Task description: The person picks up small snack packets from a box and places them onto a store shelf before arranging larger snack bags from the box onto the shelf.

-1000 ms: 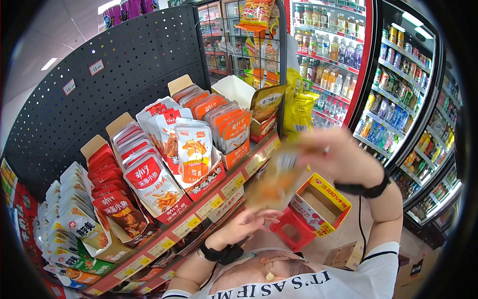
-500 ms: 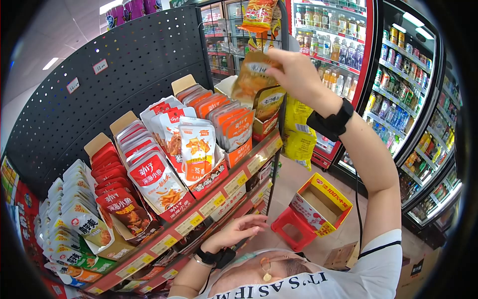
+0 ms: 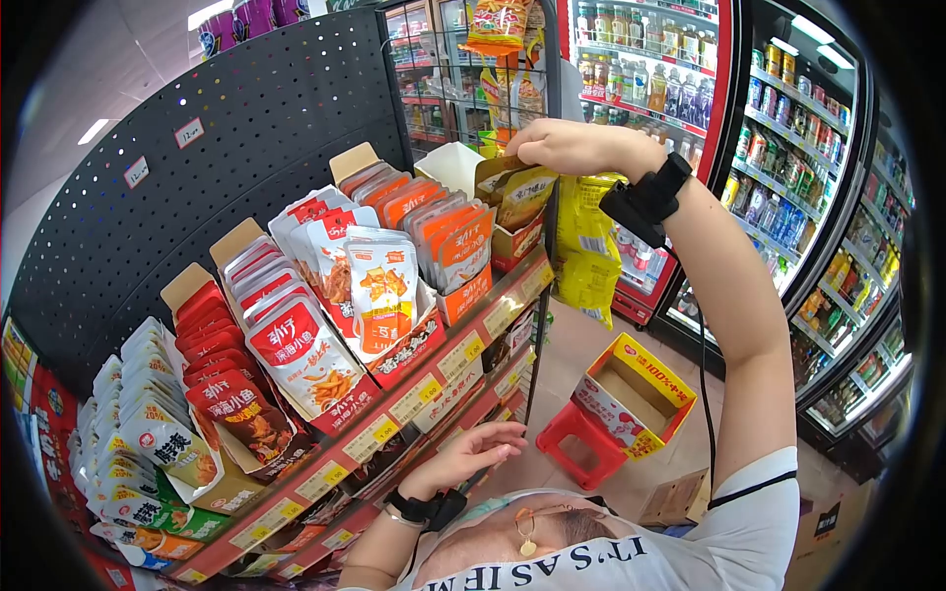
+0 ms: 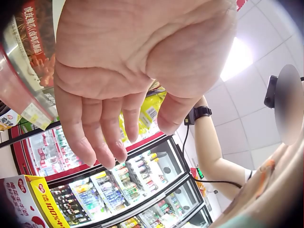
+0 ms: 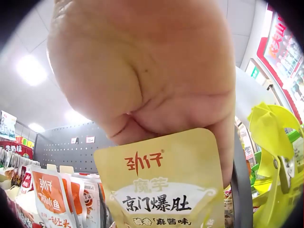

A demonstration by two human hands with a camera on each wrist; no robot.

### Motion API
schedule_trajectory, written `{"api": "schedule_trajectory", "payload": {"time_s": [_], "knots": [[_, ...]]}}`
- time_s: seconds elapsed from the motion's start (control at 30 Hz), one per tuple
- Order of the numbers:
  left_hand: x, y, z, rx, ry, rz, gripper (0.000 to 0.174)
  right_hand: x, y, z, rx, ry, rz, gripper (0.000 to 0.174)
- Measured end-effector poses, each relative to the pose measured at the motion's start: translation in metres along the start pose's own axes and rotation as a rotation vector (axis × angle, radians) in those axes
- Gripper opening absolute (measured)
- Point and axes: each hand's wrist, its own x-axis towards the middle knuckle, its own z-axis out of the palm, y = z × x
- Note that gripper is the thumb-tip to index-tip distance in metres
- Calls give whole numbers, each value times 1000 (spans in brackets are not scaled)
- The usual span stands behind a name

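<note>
"What have you got there?"

"My right hand [image 3: 581, 148] is over the red-fronted box [image 3: 515, 246], at its upper edge. The fingers curl down behind a gold pouch [image 3: 524, 200] that stands in that box with its printed face toward me. My fingertips are hidden behind it, so I can't tell whether they pinch anything."

"And the other one?"

"My left hand [image 3: 471, 455] holds nothing. It's well apart from the red-fronted box, lower and nearer my body, palm bare, fingers loosely straightened, thumb away from them. The shelf's price rail [image 3: 463, 360] is what lies nearest to it."

"What's around that box?"

"Just left of the red-fronted box stand orange-and-white pouches [image 3: 463, 241], packed in a row. Farther left come white-and-red pouches [image 3: 307, 355], then dark red pouches [image 3: 236, 409]. On its right, yellow packets [image 3: 588, 241] hang one above another. Behind it there's a wire rack [image 3: 426, 74] with more packets on it."

"And below?"

"Lower and to the right of the red-fronted box, a yellow-edged carton [image 3: 639, 402] sits on a red stool [image 3: 583, 448]. Lit drinks coolers [image 3: 778, 187] stand beyond, on its right."
</note>
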Motion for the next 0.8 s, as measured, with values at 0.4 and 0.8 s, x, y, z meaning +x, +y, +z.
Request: {"api": "schedule_trajectory", "payload": {"time_s": [0.4,0.8], "knots": [[20,-3,6,-39,-47,-69,42,-72,16,46,26,939,-298,27],[101,-26,34,13,-87,-240,41,-260,162,229,144,578,423,13]]}}
